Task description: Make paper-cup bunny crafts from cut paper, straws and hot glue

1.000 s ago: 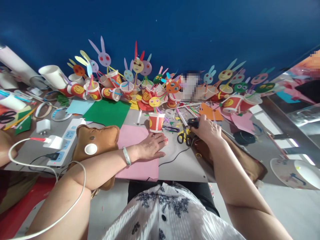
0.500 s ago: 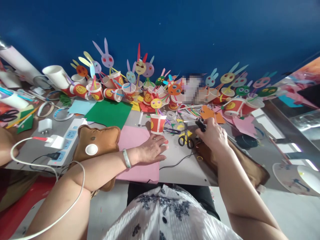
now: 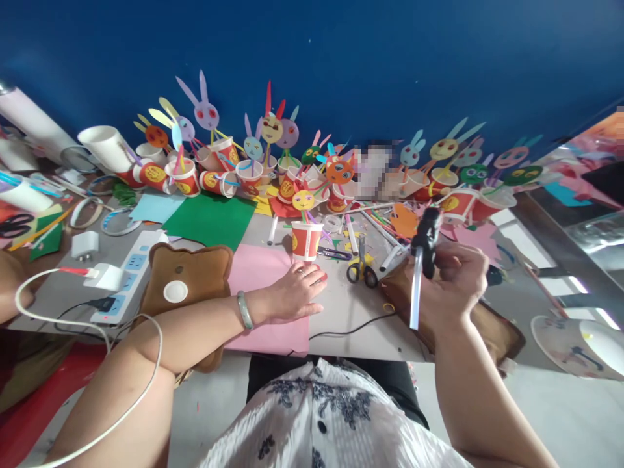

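Head cam is all we've got: right hand (image 3: 455,279) is out around 3 o'clock, fingers wrapped round what looks like a black glue gun (image 3: 429,244), held up off the table (image 3: 341,302) with a clear glue stick (image 3: 416,296) poking out toward 6 o'clock. Left hand (image 3: 292,290) lies palm-down over the pink paper (image 3: 268,335), fingers loosely spread; there's a red spot by one fingertip, can't tell what it is. The red-and-white paper cup (image 3: 306,240) stands upright mid-table, just past those fingers at their 12 o'clock, yellow paper face (image 3: 303,200) above it. Can't tell if fingers and cup touch. My read on the step: glue gun in hand and at the ready, cup parked, nothing being glued right now. For the next move, I'd say left hand needs a proper hold on the cup before the gun comes close, and the gun needs a path clear of the scissors (image 3: 361,270) at the cup's 4 o'clock and the black cable (image 3: 351,330) at its 5.
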`<act>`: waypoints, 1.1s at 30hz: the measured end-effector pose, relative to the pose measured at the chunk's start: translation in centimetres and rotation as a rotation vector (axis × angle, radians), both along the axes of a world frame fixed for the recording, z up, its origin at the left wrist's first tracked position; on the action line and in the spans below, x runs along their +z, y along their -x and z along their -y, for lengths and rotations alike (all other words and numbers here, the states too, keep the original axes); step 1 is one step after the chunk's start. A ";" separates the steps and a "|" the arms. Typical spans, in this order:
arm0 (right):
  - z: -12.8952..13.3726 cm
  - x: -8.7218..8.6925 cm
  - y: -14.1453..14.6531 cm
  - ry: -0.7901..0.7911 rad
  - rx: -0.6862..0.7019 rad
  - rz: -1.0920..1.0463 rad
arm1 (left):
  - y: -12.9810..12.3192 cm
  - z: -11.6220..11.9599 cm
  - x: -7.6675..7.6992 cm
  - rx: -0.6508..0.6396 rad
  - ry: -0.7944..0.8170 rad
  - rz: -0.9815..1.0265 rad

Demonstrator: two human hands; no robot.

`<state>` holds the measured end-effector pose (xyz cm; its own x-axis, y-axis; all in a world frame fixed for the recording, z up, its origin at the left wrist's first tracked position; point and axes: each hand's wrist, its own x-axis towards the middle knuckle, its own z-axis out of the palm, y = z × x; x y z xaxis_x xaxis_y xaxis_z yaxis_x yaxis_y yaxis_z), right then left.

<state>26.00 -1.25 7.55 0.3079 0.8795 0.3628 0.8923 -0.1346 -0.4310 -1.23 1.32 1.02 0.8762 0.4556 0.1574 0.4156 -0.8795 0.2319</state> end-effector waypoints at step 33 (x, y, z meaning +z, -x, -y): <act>3.5 -6.0 4.8 0.273 0.264 -0.816 | 0.2 0.4 0.0 -0.196 -0.018 0.073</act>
<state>21.24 -4.74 1.58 0.1543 0.9816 -0.1121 0.3392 -0.1592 -0.9272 -1.46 0.87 1.06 0.9339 0.2737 0.2300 0.2185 -0.9462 0.2387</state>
